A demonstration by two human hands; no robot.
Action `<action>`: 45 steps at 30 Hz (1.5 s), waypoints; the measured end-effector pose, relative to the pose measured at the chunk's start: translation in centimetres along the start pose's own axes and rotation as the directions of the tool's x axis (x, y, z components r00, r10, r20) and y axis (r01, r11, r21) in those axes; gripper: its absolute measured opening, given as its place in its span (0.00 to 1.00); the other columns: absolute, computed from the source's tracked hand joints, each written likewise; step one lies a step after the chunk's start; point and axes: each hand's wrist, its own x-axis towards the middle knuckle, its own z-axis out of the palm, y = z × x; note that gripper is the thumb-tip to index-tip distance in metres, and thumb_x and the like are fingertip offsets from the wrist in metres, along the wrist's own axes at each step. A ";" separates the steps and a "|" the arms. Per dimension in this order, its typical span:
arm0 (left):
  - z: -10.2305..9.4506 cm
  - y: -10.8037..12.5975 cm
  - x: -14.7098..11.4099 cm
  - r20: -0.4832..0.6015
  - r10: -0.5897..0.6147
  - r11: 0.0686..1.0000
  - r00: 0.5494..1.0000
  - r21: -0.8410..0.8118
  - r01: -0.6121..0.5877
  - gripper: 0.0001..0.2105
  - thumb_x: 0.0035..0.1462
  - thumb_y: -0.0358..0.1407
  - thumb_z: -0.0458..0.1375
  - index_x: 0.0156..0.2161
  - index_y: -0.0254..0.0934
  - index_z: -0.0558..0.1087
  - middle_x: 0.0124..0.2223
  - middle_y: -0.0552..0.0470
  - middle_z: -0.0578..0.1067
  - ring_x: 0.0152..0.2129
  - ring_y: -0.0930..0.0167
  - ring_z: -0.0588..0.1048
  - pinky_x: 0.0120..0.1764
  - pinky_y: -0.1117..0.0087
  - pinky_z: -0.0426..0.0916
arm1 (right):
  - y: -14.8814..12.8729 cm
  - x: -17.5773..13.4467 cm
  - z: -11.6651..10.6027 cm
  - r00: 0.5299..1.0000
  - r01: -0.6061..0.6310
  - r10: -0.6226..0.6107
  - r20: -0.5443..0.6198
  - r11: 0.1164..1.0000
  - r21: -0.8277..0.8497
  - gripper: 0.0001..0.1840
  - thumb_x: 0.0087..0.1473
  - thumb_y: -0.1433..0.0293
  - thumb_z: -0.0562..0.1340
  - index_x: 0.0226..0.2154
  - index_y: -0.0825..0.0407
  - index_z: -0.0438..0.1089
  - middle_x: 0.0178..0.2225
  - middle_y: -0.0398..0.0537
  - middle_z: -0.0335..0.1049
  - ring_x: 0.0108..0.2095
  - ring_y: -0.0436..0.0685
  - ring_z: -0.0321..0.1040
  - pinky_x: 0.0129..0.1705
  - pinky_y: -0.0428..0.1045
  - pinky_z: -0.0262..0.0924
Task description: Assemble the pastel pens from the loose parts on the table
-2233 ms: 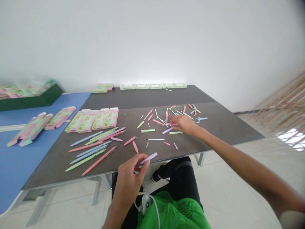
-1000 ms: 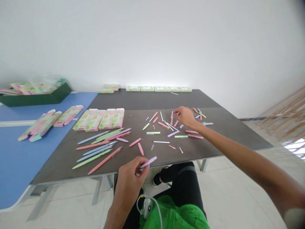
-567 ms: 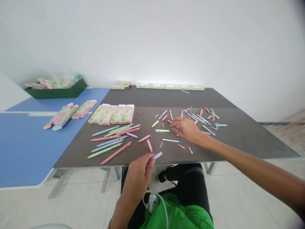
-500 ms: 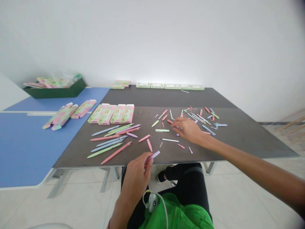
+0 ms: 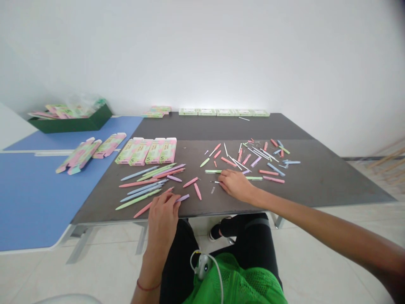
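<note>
My left hand (image 5: 163, 213) is closed near the table's front edge, with a short purple pen barrel (image 5: 183, 197) sticking out between thumb and fingers. It hovers over the end of a coral pen (image 5: 145, 209). Farther right, my right hand (image 5: 236, 185) is low on the tabletop, fingertips pinched on a white pen refill (image 5: 215, 182) whose tip pokes out to the left. A clear green-tinted pen tube (image 5: 212, 171) lies just beyond those fingers, and a small clear clip (image 5: 213, 190) lies on the near side. Two coral grip pieces (image 5: 197, 191) rest between my hands.
Assembled pens (image 5: 139, 193) lie in a loose pile at left, before a row of upright-printed cartons (image 5: 152, 152). Scattered barrels and refills (image 5: 259, 152) spread at right. Flattened cartons (image 5: 79, 156) and a dark green box (image 5: 72, 123) are on the blue table (image 5: 28, 198).
My left hand has moved left and away from me with the purple barrel, over the finished pens. My right hand has come nearer and left, from the loose parts down to the refill.
</note>
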 end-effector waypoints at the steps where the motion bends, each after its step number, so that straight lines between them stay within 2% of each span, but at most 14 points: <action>1: 0.0 0.0 0.1 0.004 0.016 1.000 1.000 0.007 -0.016 0.13 0.68 0.32 0.54 0.48 0.36 0.82 0.53 0.39 0.79 0.49 0.53 0.75 0.54 0.51 0.71 | -0.2 0.2 0.0 1.000 -0.004 0.004 0.000 1.000 -0.008 0.13 0.70 0.74 0.56 0.41 0.58 0.77 0.43 0.59 0.78 0.45 0.63 0.73 0.45 0.52 0.59; 6: -0.2 0.4 0.0 -0.013 0.054 0.998 0.998 0.039 -0.053 0.14 0.70 0.36 0.55 0.51 0.35 0.81 0.54 0.37 0.78 0.51 0.51 0.74 0.55 0.49 0.70 | -0.1 0.2 -0.9 1.000 -0.004 0.004 -0.016 1.000 -0.013 0.11 0.66 0.73 0.58 0.40 0.59 0.76 0.42 0.61 0.78 0.44 0.64 0.73 0.45 0.53 0.59; 9: -0.5 1.1 0.6 -0.042 0.055 0.998 0.998 0.006 -0.055 0.15 0.72 0.38 0.53 0.54 0.35 0.79 0.53 0.39 0.78 0.50 0.53 0.74 0.54 0.51 0.70 | 0.3 -0.2 -1.7 0.997 -0.045 0.047 -0.065 0.999 0.030 0.09 0.63 0.73 0.59 0.39 0.58 0.77 0.41 0.59 0.79 0.41 0.63 0.74 0.42 0.52 0.58; 14: -0.4 3.3 4.0 -0.015 0.131 0.991 0.991 -0.002 -0.131 0.15 0.73 0.35 0.52 0.56 0.39 0.79 0.52 0.43 0.79 0.48 0.57 0.75 0.53 0.57 0.69 | 0.6 -1.7 -2.7 0.962 -0.119 0.168 -0.214 0.968 0.221 0.06 0.58 0.73 0.61 0.36 0.54 0.75 0.36 0.51 0.79 0.33 0.58 0.73 0.37 0.50 0.56; 17: 0.1 4.7 6.3 0.037 0.186 0.981 0.982 0.042 -0.187 0.13 0.71 0.32 0.55 0.51 0.39 0.81 0.51 0.44 0.80 0.49 0.57 0.75 0.52 0.58 0.69 | 1.2 -3.2 -3.3 0.932 -0.134 0.232 -0.277 0.934 0.332 0.04 0.56 0.73 0.61 0.33 0.52 0.74 0.32 0.49 0.78 0.31 0.57 0.72 0.36 0.49 0.58; 21: 0.6 5.8 7.1 0.091 0.258 0.966 0.962 0.002 -0.259 0.11 0.69 0.32 0.58 0.50 0.41 0.82 0.49 0.46 0.81 0.47 0.59 0.76 0.48 0.61 0.70 | 2.5 -5.9 -4.2 0.896 -0.188 0.327 -0.301 0.892 0.411 0.03 0.54 0.73 0.62 0.30 0.51 0.72 0.30 0.47 0.77 0.30 0.57 0.72 0.35 0.49 0.60; 25: 1.0 5.7 7.4 0.106 0.146 0.983 0.984 0.096 -0.157 0.11 0.70 0.32 0.57 0.49 0.41 0.82 0.49 0.45 0.81 0.47 0.58 0.76 0.48 0.61 0.70 | 3.7 -8.6 -4.1 0.880 -0.221 0.367 -0.302 0.878 0.425 0.03 0.54 0.73 0.62 0.31 0.51 0.72 0.31 0.48 0.77 0.30 0.57 0.73 0.35 0.49 0.62; 28: 1.4 5.5 8.7 0.149 0.073 0.980 0.986 0.172 -0.098 0.12 0.71 0.33 0.55 0.50 0.39 0.82 0.51 0.42 0.80 0.50 0.58 0.76 0.50 0.61 0.70 | 4.1 -9.9 -3.6 0.881 -0.215 0.365 -0.302 0.876 0.433 0.03 0.54 0.72 0.62 0.31 0.50 0.72 0.30 0.48 0.77 0.30 0.58 0.73 0.35 0.50 0.64; 30: 1.8 5.8 9.7 0.203 0.070 0.973 0.977 0.200 -0.112 0.10 0.69 0.34 0.58 0.47 0.38 0.83 0.49 0.41 0.81 0.48 0.58 0.77 0.49 0.61 0.70 | 4.0 -10.3 -3.2 0.882 -0.196 0.355 -0.311 0.876 0.441 0.04 0.55 0.72 0.62 0.30 0.50 0.72 0.29 0.47 0.76 0.29 0.58 0.73 0.37 0.51 0.65; 34: 2.9 6.7 11.0 0.294 0.050 0.961 0.955 0.245 -0.126 0.08 0.64 0.31 0.61 0.36 0.35 0.82 0.39 0.40 0.81 0.40 0.59 0.79 0.42 0.65 0.71 | 3.8 -10.7 -2.8 0.873 -0.165 0.346 -0.344 0.873 0.459 0.04 0.57 0.72 0.62 0.31 0.50 0.73 0.28 0.47 0.76 0.29 0.58 0.73 0.38 0.52 0.67; 37: 3.5 6.8 11.6 0.320 0.050 0.956 0.946 0.258 -0.138 0.09 0.65 0.29 0.59 0.36 0.34 0.82 0.37 0.40 0.81 0.40 0.59 0.79 0.40 0.66 0.70 | 3.9 -11.0 -2.8 0.867 -0.164 0.349 -0.357 0.874 0.457 0.05 0.57 0.72 0.62 0.32 0.51 0.73 0.28 0.48 0.76 0.31 0.59 0.75 0.37 0.51 0.67; 42: 3.7 5.8 12.2 0.335 0.072 0.956 0.939 0.246 -0.161 0.09 0.67 0.34 0.60 0.40 0.37 0.84 0.44 0.41 0.82 0.44 0.58 0.80 0.44 0.65 0.71 | 4.1 -11.7 -2.8 0.864 -0.168 0.357 -0.355 0.869 0.466 0.06 0.60 0.72 0.61 0.33 0.51 0.74 0.30 0.49 0.77 0.34 0.61 0.76 0.39 0.52 0.67; 45: 3.7 5.2 12.2 0.347 0.067 0.958 0.936 0.241 -0.157 0.09 0.67 0.32 0.60 0.43 0.37 0.84 0.44 0.42 0.83 0.45 0.58 0.80 0.47 0.64 0.71 | 4.0 -11.7 -2.8 0.866 -0.161 0.354 -0.353 0.866 0.473 0.05 0.60 0.72 0.61 0.33 0.51 0.73 0.30 0.48 0.76 0.34 0.60 0.76 0.39 0.51 0.66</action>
